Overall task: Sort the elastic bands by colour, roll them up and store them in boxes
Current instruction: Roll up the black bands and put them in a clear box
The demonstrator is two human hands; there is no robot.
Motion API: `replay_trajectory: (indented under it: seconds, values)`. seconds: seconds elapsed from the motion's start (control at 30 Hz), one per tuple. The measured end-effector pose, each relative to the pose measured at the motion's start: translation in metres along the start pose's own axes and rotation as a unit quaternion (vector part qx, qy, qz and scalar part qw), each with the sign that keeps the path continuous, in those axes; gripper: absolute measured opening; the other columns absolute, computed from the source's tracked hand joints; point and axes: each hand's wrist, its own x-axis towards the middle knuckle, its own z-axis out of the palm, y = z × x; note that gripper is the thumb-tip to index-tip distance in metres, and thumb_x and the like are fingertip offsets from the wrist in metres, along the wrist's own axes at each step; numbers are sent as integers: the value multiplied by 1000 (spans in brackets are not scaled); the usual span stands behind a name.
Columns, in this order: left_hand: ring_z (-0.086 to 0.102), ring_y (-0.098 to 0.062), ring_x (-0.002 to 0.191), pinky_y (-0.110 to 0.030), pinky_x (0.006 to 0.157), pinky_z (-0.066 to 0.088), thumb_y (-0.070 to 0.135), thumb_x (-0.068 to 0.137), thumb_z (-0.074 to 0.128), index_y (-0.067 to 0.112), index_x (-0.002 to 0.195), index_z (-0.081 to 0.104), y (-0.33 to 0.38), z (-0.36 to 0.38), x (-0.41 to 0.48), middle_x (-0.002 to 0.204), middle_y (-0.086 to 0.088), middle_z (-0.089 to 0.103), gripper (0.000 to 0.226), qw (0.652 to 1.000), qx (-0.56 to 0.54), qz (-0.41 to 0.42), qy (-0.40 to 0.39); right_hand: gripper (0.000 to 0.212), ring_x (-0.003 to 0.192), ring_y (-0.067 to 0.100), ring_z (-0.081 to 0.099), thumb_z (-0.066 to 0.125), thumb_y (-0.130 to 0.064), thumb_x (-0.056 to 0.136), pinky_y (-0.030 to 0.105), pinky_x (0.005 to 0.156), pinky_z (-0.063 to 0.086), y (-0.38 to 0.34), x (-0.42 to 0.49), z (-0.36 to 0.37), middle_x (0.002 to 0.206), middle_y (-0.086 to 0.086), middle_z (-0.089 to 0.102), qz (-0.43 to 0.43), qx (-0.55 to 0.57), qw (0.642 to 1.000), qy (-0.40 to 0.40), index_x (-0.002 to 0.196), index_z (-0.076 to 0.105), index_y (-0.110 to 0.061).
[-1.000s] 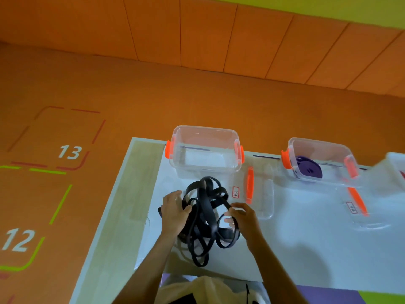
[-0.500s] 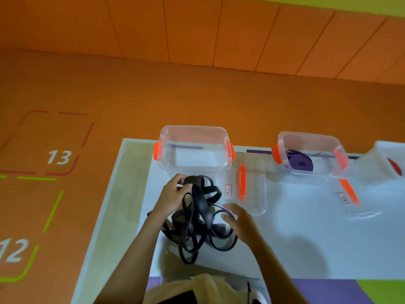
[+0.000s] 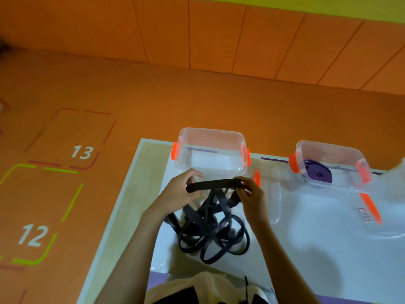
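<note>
A tangle of black elastic bands [image 3: 210, 229] hangs and lies on the white table sheet [image 3: 317, 249]. My left hand [image 3: 177, 191] and my right hand [image 3: 252, 194] each pinch an end of one flat stretch of black band held level between them, just in front of a clear box with orange clips [image 3: 211, 152] that holds nothing. A second clear box [image 3: 333, 165] at the right holds a rolled purple band [image 3: 318, 173].
Two clear lids with orange handles lie on the sheet, one [image 3: 271, 194] right of my hands, one [image 3: 368, 209] in front of the purple box. The table's left edge [image 3: 122, 200] borders an orange floor with numbered squares. Cloth [image 3: 210, 286] lies at the near edge.
Both hands rose from the pile and pulled one stretch of black band taut and level between them; the rest of the tangle now dangles below.
</note>
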Motion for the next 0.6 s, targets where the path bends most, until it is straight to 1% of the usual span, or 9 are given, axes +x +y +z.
replay_trajectory:
  seconds: [0.03, 0.1, 0.17, 0.23, 0.3, 0.37, 0.43, 0.5, 0.6]
  values:
    - [60, -14, 88, -33, 84, 51, 16, 90, 76, 33, 109, 66, -7, 1, -1, 96, 5, 62, 28, 1000, 23, -11, -18, 31, 89, 19, 79, 65, 1, 100, 30, 78, 65, -6, 2, -4, 99, 4, 79, 0, 25, 1000, 4, 107, 71, -28]
    - [62, -17, 97, -41, 94, 52, 9, 89, 74, 29, 101, 65, -19, 10, -4, 104, -1, 64, 25, 996, 71, -24, -41, 22, 91, 26, 80, 67, 0, 99, 42, 79, 67, -19, 3, -7, 99, 8, 79, 4, 80, 997, 12, 108, 73, -19]
    - [63, -16, 112, -38, 101, 51, 12, 93, 72, 28, 103, 63, -30, 17, -8, 115, 1, 66, 22, 995, 73, -47, -50, 15, 92, 32, 80, 70, -8, 97, 46, 74, 67, -36, 3, -9, 103, 13, 78, 2, 155, 988, 24, 111, 71, -12]
    - [65, -13, 118, -34, 99, 55, 19, 95, 74, 32, 107, 65, -37, 21, -10, 120, 8, 67, 20, 996, 14, -64, -59, 26, 96, 36, 79, 75, -21, 91, 49, 72, 66, -55, 4, -12, 107, 18, 76, -6, 209, 977, 29, 114, 69, -11]
    - [68, -8, 114, -32, 96, 59, 29, 90, 81, 41, 116, 65, -34, 23, -10, 124, 16, 68, 34, 993, -65, -68, -68, 29, 101, 35, 78, 78, -23, 89, 52, 71, 65, -69, 6, -14, 111, 20, 73, -10, 223, 975, 15, 114, 68, -12]
    - [69, -6, 116, -29, 96, 60, 37, 82, 87, 51, 130, 59, -24, 26, -7, 130, 20, 67, 57, 986, -129, -52, -94, 21, 105, 33, 77, 74, -12, 93, 56, 73, 65, -78, 6, -12, 115, 21, 71, -16, 219, 976, -8, 113, 69, -13]
    - [67, -1, 119, -23, 94, 58, 43, 79, 90, 56, 135, 54, -11, 32, -4, 130, 26, 67, 67, 981, -142, -32, -127, 20, 106, 32, 76, 70, -3, 94, 57, 75, 64, -85, 3, -7, 114, 17, 72, -24, 217, 976, -30, 111, 71, -14]
    - [67, 2, 114, -21, 94, 53, 47, 79, 90, 55, 126, 62, -2, 43, -1, 119, 26, 71, 55, 984, -125, -16, -122, 22, 105, 31, 75, 70, 2, 93, 54, 75, 64, -91, 0, -1, 111, 14, 73, -30, 229, 972, -49, 106, 73, -16]
    - [71, -17, 98, -32, 92, 56, 43, 88, 83, 45, 106, 72, 6, 56, 3, 101, 2, 74, 22, 990, -137, 4, -41, 23, 106, 30, 73, 72, -4, 89, 52, 80, 64, -98, -3, 4, 109, 10, 72, -35, 266, 961, -63, 106, 76, -18]
